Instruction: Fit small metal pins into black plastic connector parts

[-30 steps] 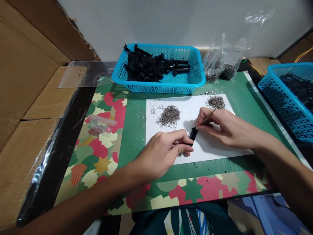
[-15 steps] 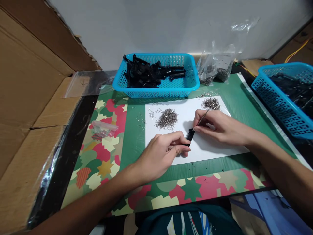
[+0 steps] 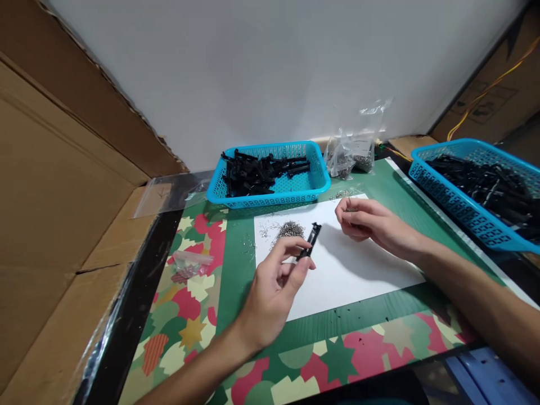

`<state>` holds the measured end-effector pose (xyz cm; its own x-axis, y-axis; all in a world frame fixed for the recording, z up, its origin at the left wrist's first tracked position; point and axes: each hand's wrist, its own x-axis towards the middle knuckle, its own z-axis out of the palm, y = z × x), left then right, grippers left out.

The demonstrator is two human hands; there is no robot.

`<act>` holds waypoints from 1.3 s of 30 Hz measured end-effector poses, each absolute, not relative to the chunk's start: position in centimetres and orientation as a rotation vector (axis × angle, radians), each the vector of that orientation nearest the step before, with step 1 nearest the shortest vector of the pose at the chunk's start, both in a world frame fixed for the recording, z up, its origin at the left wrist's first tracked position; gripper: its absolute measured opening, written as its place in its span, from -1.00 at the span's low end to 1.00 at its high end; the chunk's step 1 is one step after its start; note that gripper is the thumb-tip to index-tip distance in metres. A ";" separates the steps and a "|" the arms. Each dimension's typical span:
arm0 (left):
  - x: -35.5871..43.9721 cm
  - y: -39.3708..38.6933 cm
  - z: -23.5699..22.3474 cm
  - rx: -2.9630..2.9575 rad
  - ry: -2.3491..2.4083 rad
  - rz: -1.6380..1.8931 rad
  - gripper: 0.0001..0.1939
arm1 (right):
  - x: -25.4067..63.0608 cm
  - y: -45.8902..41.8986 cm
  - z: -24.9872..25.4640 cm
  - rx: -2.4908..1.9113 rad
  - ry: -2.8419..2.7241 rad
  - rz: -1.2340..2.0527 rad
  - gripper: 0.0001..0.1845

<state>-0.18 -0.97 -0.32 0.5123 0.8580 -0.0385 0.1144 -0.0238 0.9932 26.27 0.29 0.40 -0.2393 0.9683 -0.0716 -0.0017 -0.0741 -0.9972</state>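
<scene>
My left hand (image 3: 274,281) pinches a narrow black plastic part (image 3: 313,237) between thumb and fingers, raised and tilted above the white paper (image 3: 337,275). Just behind this hand lies a pile of small bent metal pieces (image 3: 290,229), partly covered by the fingers. Over the paper's far right part, my right hand (image 3: 369,222) is closed with its fingers curled together. Whatever it holds, if anything, is hidden. Beyond its fingertips a few more small metal pieces (image 3: 343,194) show; the hand hides most of that second pile.
A blue basket (image 3: 270,199) of black plastic parts stands at the back. Clear bags (image 3: 350,154) of metal pieces lean beside it. Another blue basket (image 3: 464,211) fills the right side. Cardboard (image 3: 42,225) walls the left; a small plastic bag (image 3: 192,261) lies on the patterned mat (image 3: 189,337).
My hands have moved apart. The left has turned and lifted the black part; the right has drawn away from it, and its thin tool no longer shows. The view has tilted upward.
</scene>
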 end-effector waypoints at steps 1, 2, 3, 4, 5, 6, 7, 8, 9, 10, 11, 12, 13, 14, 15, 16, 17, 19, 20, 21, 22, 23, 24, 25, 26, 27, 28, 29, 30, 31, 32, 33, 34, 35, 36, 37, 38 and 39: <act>-0.1 -0.9 -0.3 1.482 0.892 0.848 -0.81 | 26.2 0.3 0.3 -1.214 -1.449 1.340 -0.82; -0.1 -0.7 -0.4 1.472 0.902 0.967 -0.84 | 25.9 0.2 0.1 -1.303 -1.571 1.213 -0.83; 0.0 -0.5 -0.4 1.463 0.912 1.078 -0.88 | 25.5 0.0 -0.1 -1.391 -1.687 1.076 -0.85; 0.0 -0.3 -0.5 1.450 0.921 1.167 -0.90 | 24.9 -0.1 -0.2 -1.465 -1.788 0.950 -0.86; 0.1 -0.1 -0.5 1.436 0.929 1.226 -0.89 | 24.1 -0.4 -0.3 -1.517 -1.867 0.856 -0.87; 0.2 0.1 -0.6 1.420 0.937 1.254 -0.88 | 23.3 -0.6 -0.5 -1.546 -1.924 0.802 -0.87; 0.2 0.3 -0.7 1.402 0.943 1.264 -0.87 | 22.4 -0.8 -0.6 -1.550 -1.969 0.789 -0.87; 0.3 0.4 -0.7 1.387 0.950 1.259 -0.85 | 21.6 -1.0 -0.8 -1.547 -1.999 0.792 -0.86; 0.3 0.5 -0.8 1.375 0.958 1.250 -0.84 | 20.9 -1.1 -0.9 -1.545 -2.015 0.798 -0.86; 0.3 0.5 -0.8 1.368 0.966 1.237 -0.83 | 20.3 -1.2 -1.0 -1.547 -2.021 0.802 -0.87; 0.3 0.5 -0.8 1.367 0.969 1.226 -0.82 | 19.8 -1.2 -1.1 -1.561 -2.016 0.796 -0.87; 0.3 0.5 -0.8 1.367 0.969 1.215 -0.82 | 19.5 -1.2 -1.2 -1.583 -2.007 0.784 -0.86; 0.3 0.4 -0.8 1.370 0.965 1.205 -0.82 | 19.3 -1.1 -1.3 -1.607 -1.997 0.770 -0.84; 0.2 0.3 -0.8 1.374 0.962 1.194 -0.82 | 19.2 -1.0 -1.3 -1.629 -1.993 0.761 -0.82; 0.2 0.3 -0.8 1.378 0.956 1.186 -0.82 | 19.2 -0.9 -1.2 -1.646 -1.994 0.758 -0.82; 0.2 0.2 -0.9 1.381 0.951 1.179 -0.82 | 19.2 -0.9 -1.2 -1.658 -2.000 0.763 -0.83; 0.2 0.2 -0.9 1.382 0.949 1.172 -0.82 | 19.3 -0.8 -1.1 -1.668 -2.007 0.771 -0.86; 0.1 0.2 -1.1 1.383 0.948 1.151 -0.82 | 19.5 -0.7 -1.0 -1.688 -2.008 0.801 -0.88; 0.1 0.2 -1.1 1.383 0.949 1.138 -0.81 | 19.6 -0.6 -0.9 -1.698 -2.001 0.814 -0.88; 0.1 0.3 -1.2 1.386 0.952 1.125 -0.81 | 19.6 -0.6 -0.9 -1.703 -1.991 0.822 -0.87; 0.1 0.3 -1.2 1.389 0.956 1.112 -0.80 | 19.7 -0.6 -0.9 -1.704 -1.982 0.828 -0.86; 0.1 0.3 -1.3 1.393 0.957 1.102 -0.80 | 19.7 -0.6 -0.8 -1.701 -1.973 0.830 -0.85; 0.1 0.2 -1.3 1.395 0.957 1.095 -0.80 | 19.6 -0.7 -0.8 -1.697 -1.965 0.828 -0.85; 0.1 0.2 -1.3 1.396 0.953 1.093 -0.80 | 19.6 -0.7 -0.9 -1.696 -1.956 0.824 -0.85; 0.1 0.2 -1.3 1.395 0.946 1.095 -0.81 | 19.5 -0.7 -0.9 -1.703 -1.947 0.816 -0.85; 0.1 0.2 -1.3 1.395 0.936 1.101 -0.82 | 19.4 -0.8 -0.9 -1.714 -1.943 0.808 -0.86; 0.1 0.2 -1.3 1.395 0.925 1.106 -0.82 | 19.2 -0.8 -1.0 -1.729 -1.944 0.799 -0.86; 0.1 0.2 -1.3 1.396 0.917 1.110 -0.82 | 19.1 -0.8 -1.0 -1.744 -1.950 0.793 -0.87; 0.1 0.2 -1.4 1.397 0.909 1.112 -0.82 | 19.1 -0.8 -1.1 -1.759 -1.956 0.789 -0.88; 0.1 0.2 -1.5 1.398 0.902 1.116 -0.82 | 19.0 -0.8 -1.1 -1.770 -1.958 0.790 -0.88; 0.1 0.2 -1.6 1.399 0.895 1.121 -0.82 | 19.1 -0.8 -1.0 -1.776 -1.954 0.794 -0.88; 0.1 0.3 -1.7 1.399 0.888 1.126 -0.81 | 19.2 -0.8 -1.0 -1.772 -1.949 0.805 -0.88; 0.0 0.3 -1.8 1.399 0.882 1.129 -0.81 | 19.3 -0.8 -1.0 -1.759 -1.938 0.819 -0.89; 0.0 0.4 -1.9 1.401 0.878 1.127 -0.80 | 19.5 -0.8 -1.0 -1.734 -1.925 0.841 -0.89; 0.0 0.4 -1.9 1.404 0.875 1.120 -0.81 | 19.7 -0.8 -1.1 -1.697 -1.907 0.869 -0.88; -0.1 0.4 -2.0 1.407 0.874 1.109 -0.81 | 19.9 -0.7 -1.2 -1.655 -1.881 0.900 -0.88; -0.1 0.4 -2.0 1.411 0.873 1.102 -0.81 | 20.2 -0.7 -1.3 -1.613 -1.847 0.925 -0.86; -0.1 0.3 -1.9 1.416 0.871 1.095 -0.82 | 20.4 -0.7 -1.4 -1.573 -1.807 0.942 -0.84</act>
